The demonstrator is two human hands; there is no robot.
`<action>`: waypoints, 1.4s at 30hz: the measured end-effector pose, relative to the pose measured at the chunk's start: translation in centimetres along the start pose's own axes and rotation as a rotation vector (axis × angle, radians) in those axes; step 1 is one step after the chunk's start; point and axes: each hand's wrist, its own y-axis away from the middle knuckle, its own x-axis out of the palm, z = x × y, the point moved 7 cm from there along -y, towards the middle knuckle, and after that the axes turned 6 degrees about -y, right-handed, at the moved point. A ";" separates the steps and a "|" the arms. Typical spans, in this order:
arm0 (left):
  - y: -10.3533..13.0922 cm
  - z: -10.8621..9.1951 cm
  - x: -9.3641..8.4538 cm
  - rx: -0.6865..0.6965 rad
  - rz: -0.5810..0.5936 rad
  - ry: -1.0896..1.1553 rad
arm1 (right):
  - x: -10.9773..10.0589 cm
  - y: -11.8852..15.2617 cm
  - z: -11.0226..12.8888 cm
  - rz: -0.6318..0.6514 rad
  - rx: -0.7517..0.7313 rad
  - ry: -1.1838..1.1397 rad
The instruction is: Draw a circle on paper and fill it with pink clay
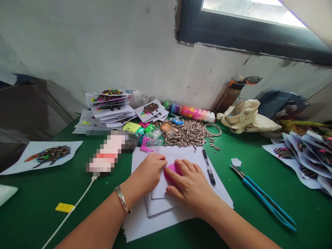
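- My right hand (190,178) is loosely spread, palm down, fingers apart and lying over the pink clay (177,168), gripping nothing that I can see
- My left hand (151,173) is curled, its fingertips beside the clay's left edge; I cannot tell whether they pinch anything
- The clay lies flat on the small sheet (158,192), between my hands; my fingers cover part of it, so I cannot tell its long axis for sure
- That sheet rests on larger paper (140,226), whose long sides run away from me across the green table (259,155)
- The pen (209,167) lies right of my hand, slanting from upper left to lower right
- The cutter (264,199) slants likewise further right, blade end away from me
- Seeds (186,133) are heaped beyond the paper
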 end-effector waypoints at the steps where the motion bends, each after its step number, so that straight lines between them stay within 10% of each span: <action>1: 0.0 0.0 0.0 -0.003 -0.007 0.001 | 0.0 0.0 0.0 -0.006 0.005 0.001; 42: -0.1 0.3 -0.1 -0.018 -0.023 -0.007 | -0.4 -0.3 -0.7 0.003 0.030 -0.034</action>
